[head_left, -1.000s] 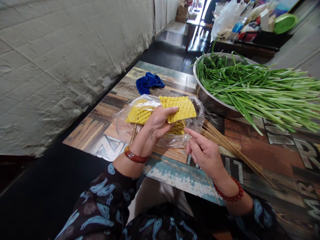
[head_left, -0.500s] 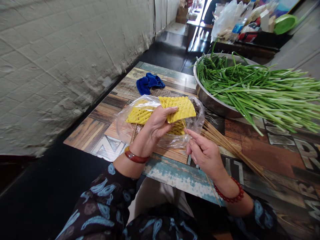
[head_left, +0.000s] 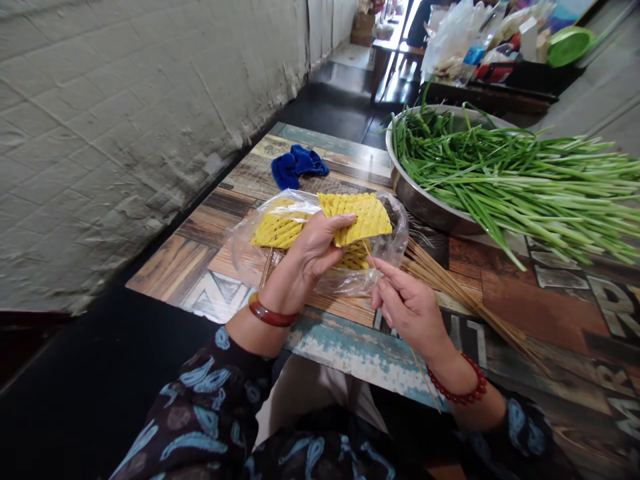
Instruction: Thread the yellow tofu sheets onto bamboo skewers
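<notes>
My left hand (head_left: 320, 250) grips a flat yellow food sheet (head_left: 364, 217) with a slit, lattice-like surface, thumb on top. In my right hand (head_left: 407, 300) a thin wooden skewer (head_left: 367, 250) is pinched; its upper end meets the sheet's lower edge, and its other end sticks out below the hand. Whether the tip is inside the sheet I cannot tell. Beneath the hands lies a clear plastic bag (head_left: 240, 257) with more yellow sheets (head_left: 275, 230) on it or in it. Skewer sticks (head_left: 267, 263) reach out from the left sheet.
A bundle of skewers (head_left: 465, 300) lies on the wood-patterned table (head_left: 175, 257) at right. Behind it stands a metal basin (head_left: 417, 193) heaped with long green stalks (head_left: 525, 180). A blue cloth (head_left: 299, 165) lies at the far side. A white wall (head_left: 125, 120) runs along the left.
The view has shifted very slightly. Both hands, the yellow sheet and the skewer keep practically the same positions.
</notes>
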A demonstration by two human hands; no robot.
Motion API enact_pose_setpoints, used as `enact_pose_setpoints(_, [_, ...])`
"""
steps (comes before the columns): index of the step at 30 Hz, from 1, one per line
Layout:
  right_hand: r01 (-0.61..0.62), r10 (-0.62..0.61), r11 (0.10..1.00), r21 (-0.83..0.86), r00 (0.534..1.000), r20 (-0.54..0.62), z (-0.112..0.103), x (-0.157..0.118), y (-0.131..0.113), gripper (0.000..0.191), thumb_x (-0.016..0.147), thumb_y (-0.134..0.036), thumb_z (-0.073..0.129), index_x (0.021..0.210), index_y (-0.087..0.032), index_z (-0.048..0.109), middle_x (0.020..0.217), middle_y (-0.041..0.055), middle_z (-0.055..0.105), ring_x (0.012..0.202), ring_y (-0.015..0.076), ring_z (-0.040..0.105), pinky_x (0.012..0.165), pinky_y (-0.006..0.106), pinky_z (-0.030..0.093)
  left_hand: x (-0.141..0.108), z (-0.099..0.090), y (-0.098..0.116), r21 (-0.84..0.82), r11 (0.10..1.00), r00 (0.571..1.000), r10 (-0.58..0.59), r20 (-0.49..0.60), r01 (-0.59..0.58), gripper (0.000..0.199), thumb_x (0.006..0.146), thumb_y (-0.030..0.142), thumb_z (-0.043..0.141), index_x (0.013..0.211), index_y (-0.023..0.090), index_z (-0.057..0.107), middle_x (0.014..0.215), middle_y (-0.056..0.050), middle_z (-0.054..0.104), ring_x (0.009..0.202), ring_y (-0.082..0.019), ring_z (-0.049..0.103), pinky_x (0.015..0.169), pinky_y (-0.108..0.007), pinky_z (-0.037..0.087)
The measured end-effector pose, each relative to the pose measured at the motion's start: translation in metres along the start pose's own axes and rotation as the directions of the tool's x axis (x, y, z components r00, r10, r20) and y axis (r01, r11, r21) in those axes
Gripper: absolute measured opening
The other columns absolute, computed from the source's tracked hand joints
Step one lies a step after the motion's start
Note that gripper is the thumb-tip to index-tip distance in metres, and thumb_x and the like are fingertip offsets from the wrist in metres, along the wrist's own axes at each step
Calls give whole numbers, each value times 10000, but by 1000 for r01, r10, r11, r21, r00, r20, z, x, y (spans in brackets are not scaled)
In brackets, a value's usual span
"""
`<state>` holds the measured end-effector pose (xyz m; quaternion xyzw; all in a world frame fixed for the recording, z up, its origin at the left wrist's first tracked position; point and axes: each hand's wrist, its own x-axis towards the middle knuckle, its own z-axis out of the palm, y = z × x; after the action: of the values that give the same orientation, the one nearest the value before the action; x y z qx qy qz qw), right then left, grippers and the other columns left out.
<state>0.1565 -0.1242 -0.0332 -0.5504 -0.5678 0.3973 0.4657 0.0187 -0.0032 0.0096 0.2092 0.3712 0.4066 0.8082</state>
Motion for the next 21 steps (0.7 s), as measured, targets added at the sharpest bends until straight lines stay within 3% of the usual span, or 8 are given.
enact_pose_setpoints(6, [3, -3, 1000, 7, 1000, 2, 0, -2, -3, 399, 971, -249, 479, 1327, -158, 637, 662, -9, 635, 507, 101, 546, 456, 221, 428, -3, 4, 1, 67, 996, 997, 69, -31, -67, 198, 748, 19, 626, 907, 107, 703, 699, -31, 699, 713, -145, 682, 560, -192, 497])
enact_pose_setpoints(12, [-7, 7, 1000, 6, 1000, 1, 0, -1, 1, 405, 970, -251, 481, 1335, -161, 631, 663, -9, 637, 499, 100, 541, 447, 221, 423, 2, -2, -1, 43, 997, 997, 67, -35, -65, 265, 697, 37, 682, 948, 119, 696, 712, -28, 704, 754, -161, 695, 643, -213, 545])
enact_pose_setpoints(21, [-7, 7, 1000, -7, 1000, -14, 0, 0, -3, 404, 954, -236, 485, 1319, -161, 644, 642, -16, 623, 502, 105, 547, 453, 225, 432, 2, -1, -4, 43, 993, 994, 111, 2, -111, 260, 685, 3, 672, 916, 120, 690, 711, -14, 694, 733, -148, 693, 640, -205, 544])
